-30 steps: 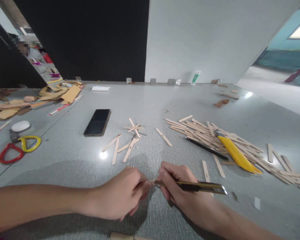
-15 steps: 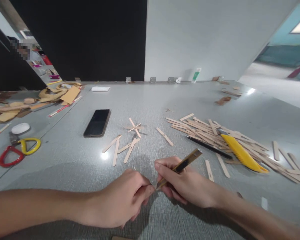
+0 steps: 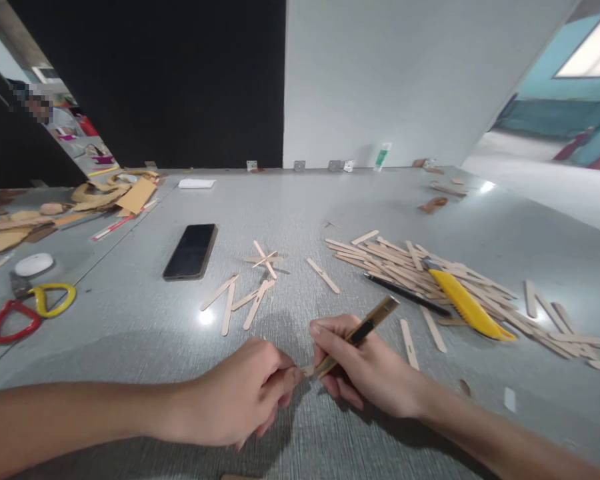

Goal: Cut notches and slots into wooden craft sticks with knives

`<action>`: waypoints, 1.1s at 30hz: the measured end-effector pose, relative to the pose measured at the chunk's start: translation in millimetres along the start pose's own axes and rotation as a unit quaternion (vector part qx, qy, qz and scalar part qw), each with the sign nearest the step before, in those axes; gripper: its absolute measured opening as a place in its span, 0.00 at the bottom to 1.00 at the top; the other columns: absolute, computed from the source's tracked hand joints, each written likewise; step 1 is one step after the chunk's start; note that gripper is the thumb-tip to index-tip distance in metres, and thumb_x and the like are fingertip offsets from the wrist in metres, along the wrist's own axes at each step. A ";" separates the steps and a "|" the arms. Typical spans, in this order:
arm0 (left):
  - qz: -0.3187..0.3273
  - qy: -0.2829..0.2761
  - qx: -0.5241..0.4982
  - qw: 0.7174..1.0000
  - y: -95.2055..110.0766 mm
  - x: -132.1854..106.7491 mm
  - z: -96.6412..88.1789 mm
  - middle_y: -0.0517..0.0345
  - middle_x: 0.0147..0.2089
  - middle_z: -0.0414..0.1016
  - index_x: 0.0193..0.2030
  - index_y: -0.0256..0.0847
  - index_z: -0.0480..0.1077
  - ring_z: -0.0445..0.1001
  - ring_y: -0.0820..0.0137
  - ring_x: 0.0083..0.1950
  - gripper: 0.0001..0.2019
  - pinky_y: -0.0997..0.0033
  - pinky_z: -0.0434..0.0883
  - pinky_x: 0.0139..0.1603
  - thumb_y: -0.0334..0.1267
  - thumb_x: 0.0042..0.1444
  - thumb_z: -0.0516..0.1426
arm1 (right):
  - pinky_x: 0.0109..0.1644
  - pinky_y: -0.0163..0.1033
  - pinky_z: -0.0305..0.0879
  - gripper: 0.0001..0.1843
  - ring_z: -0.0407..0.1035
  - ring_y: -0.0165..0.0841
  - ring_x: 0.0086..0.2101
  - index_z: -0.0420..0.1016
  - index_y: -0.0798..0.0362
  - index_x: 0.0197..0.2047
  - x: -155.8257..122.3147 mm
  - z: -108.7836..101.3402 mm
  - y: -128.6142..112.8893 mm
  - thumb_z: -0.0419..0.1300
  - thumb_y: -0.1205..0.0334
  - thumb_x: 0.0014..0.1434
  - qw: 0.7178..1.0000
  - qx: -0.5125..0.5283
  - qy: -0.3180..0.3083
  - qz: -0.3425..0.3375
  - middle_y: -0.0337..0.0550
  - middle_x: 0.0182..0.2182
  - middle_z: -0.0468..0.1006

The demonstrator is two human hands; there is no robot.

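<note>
My right hand [image 3: 367, 367] is closed around a slim gold utility knife [image 3: 375, 319], its lower end pointing down and left. My left hand [image 3: 260, 393] pinches a small wooden craft stick [image 3: 308, 371]; only a short end shows between the fingers, touching or very close to the knife's tip. Most of that stick is hidden by the hand. Just beyond my hands lie several notched craft sticks [image 3: 256, 304], a star of crossed sticks [image 3: 264, 259] and one single stick [image 3: 323, 275].
To the right, a yellow cutter [image 3: 467, 303] and a black pen [image 3: 407, 293] rest on a heap of craft sticks [image 3: 385, 257]. A phone [image 3: 190, 251], scissors [image 3: 33, 310] and cardboard scraps [image 3: 100, 197] lie left. A person [image 3: 55, 117] is at far left.
The knife's tip has shifted slightly right relative to my left fingers, so more of the stick's end shows. The whole view has moved a little; both grips stay the same.
</note>
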State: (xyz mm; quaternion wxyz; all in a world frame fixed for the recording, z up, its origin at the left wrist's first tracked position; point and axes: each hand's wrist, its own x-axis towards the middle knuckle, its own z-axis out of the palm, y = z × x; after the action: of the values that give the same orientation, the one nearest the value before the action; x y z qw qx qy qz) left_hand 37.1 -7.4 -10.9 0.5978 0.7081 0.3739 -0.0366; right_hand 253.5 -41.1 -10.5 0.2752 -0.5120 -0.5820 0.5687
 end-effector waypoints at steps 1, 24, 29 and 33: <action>-0.007 -0.006 -0.006 1.000 0.2 0.3 -0.6 0.67 0.19 0.64 0.33 0.41 0.63 0.58 0.80 0.12 0.23 0.84 0.56 0.10 0.54 0.74 0.46 | 0.15 0.29 0.51 0.26 0.57 0.24 0.13 0.65 0.50 0.28 0.3 1.0 2.2 0.46 0.44 0.75 1.000 0.003 0.017 -0.010 0.33 0.17 0.69; -0.040 0.001 -0.050 0.998 0.7 5.6 -2.5 0.68 0.17 0.63 0.35 0.42 0.62 0.59 0.77 0.12 0.19 0.83 0.57 0.07 0.50 0.75 0.47 | 0.23 0.34 0.57 0.28 0.59 0.26 0.17 0.65 0.49 0.27 1.3 12.0 6.0 0.45 0.47 0.78 0.992 -0.080 0.091 -0.047 0.32 0.18 0.66; -0.022 0.026 -0.041 0.999 -3.6 3.0 1.9 0.68 0.18 0.64 0.36 0.41 0.63 0.59 0.78 0.12 0.19 0.84 0.56 0.08 0.52 0.74 0.47 | 0.25 0.34 0.59 0.28 0.57 0.26 0.17 0.65 0.50 0.25 2.8 6.0 -2.8 0.49 0.48 0.77 0.992 -0.114 0.043 -0.035 0.31 0.16 0.64; -0.016 0.018 -0.029 0.999 -2.2 0.2 2.1 0.67 0.18 0.64 0.34 0.41 0.62 0.59 0.78 0.12 0.20 0.84 0.56 0.08 0.53 0.74 0.47 | 0.18 0.32 0.55 0.28 0.57 0.25 0.14 0.63 0.49 0.26 7.0 0.6 -5.7 0.45 0.47 0.77 0.996 -0.088 0.000 -0.014 0.32 0.16 0.66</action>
State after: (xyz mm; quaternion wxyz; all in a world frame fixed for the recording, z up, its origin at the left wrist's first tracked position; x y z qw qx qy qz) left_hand 36.7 -9.2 -13.4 0.6105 0.6854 0.3964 -0.0226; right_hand 249.0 -34.0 -7.1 0.2374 -0.5257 -0.6368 0.5116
